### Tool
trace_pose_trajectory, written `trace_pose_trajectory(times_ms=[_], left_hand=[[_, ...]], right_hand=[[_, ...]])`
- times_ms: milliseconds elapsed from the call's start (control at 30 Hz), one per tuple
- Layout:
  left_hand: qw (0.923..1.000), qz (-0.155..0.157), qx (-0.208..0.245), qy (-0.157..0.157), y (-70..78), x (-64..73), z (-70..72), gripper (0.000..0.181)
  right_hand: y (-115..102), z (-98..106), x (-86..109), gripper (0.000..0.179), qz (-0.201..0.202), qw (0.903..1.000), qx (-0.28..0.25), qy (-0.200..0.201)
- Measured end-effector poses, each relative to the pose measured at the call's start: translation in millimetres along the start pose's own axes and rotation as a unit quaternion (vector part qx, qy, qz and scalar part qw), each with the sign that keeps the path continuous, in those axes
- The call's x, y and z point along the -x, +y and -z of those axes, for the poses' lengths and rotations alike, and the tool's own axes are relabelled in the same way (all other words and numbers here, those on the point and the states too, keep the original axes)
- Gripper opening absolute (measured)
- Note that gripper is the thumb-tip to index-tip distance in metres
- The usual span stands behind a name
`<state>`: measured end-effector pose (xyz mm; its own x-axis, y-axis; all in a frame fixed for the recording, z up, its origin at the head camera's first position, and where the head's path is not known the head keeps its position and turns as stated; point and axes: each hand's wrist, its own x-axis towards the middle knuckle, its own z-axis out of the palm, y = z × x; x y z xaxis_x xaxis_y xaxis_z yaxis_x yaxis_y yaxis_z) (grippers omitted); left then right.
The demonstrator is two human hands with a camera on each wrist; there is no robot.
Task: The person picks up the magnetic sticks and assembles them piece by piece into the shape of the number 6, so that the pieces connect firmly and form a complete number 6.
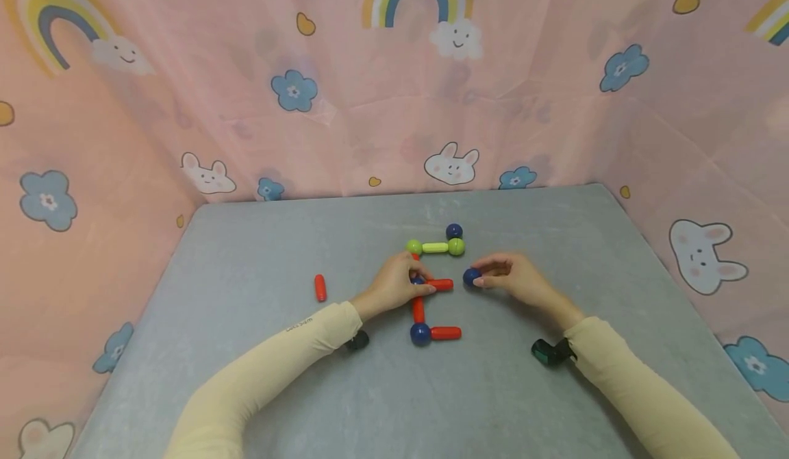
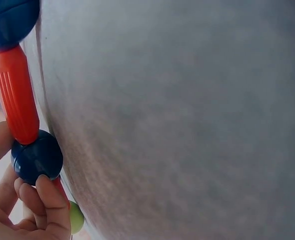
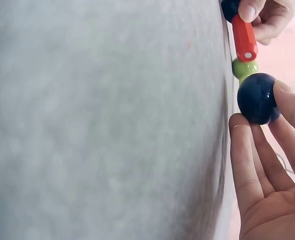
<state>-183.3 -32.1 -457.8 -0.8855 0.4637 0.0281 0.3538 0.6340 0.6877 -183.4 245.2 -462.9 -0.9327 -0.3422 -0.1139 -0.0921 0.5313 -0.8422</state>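
My left hand (image 1: 392,282) grips the blue ball (image 2: 36,156) in the middle of a joined row of magnetic rods and balls. A red rod (image 1: 441,285) sticks out to the right from that ball, its far end bare. Between thumb and fingertips, my right hand (image 1: 516,279) pinches another blue ball (image 3: 257,98), a short gap from the red rod's end. Nearer my body, a red rod (image 1: 418,309) links the gripped ball to a lower blue ball (image 1: 420,334), which carries a second sideways red rod (image 1: 446,333).
At the row's far end, a green rod (image 1: 435,247) joins a left green ball (image 1: 414,246) and a right green ball (image 1: 456,246), with a blue ball (image 1: 454,231) behind. One loose red rod (image 1: 320,288) lies left on the grey table (image 1: 246,253). Pink printed cloth (image 1: 345,137) surrounds the table.
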Motion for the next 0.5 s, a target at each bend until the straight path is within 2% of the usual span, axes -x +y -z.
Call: trace_pose_trajectory(times_ms=[500], left_hand=[[0.9995, -0.011, -0.027, 0.01, 0.4, 0.0, 0.7, 0.018]], right_hand=[[-5.1, -5.6, -1.6, 0.039, -0.005, 0.9991, -0.021, -0.036]])
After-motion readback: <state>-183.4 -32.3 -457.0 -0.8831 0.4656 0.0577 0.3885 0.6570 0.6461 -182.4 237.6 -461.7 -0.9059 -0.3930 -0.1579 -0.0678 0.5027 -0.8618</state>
